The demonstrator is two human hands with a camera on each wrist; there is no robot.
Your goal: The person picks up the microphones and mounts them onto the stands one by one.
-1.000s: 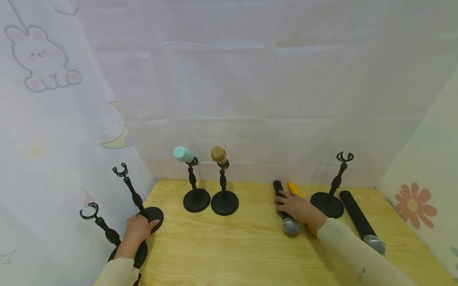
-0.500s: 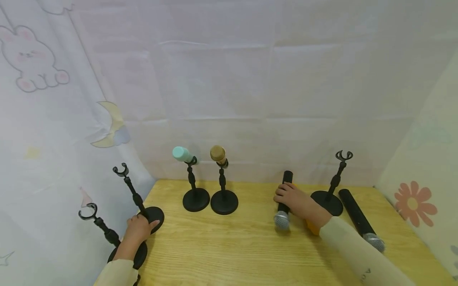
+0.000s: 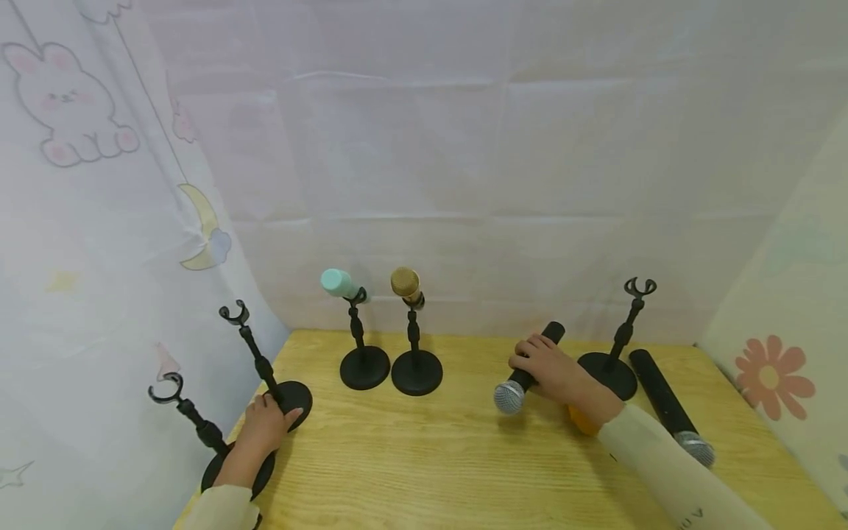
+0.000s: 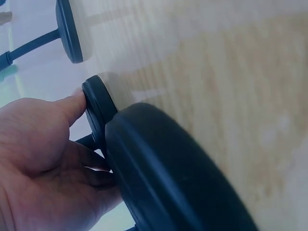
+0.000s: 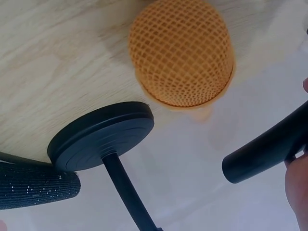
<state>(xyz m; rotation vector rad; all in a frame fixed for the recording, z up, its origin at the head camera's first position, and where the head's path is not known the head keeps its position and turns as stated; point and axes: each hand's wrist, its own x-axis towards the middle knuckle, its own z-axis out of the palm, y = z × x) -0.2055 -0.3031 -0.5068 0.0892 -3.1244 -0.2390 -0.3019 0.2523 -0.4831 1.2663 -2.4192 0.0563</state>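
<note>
Since a second ago, the silver-headed microphone [image 3: 510, 396] has risen and swung, its head now at 7 o'clock; your right hand [image 3: 546, 370] wraps its handle, though the right wrist view cuts that hand off. Well apart, near 9 o'clock, your left hand [image 3: 263, 423] grips a black stand [image 3: 299, 400] by its base, some fingers hidden. At 5 o'clock from your right hand, your arm [image 3: 599, 405] covers most of the orange microphone [image 3: 583, 421].

Soft light, faint shadows on table [image 3: 397, 464], wrist views bluish
</note>
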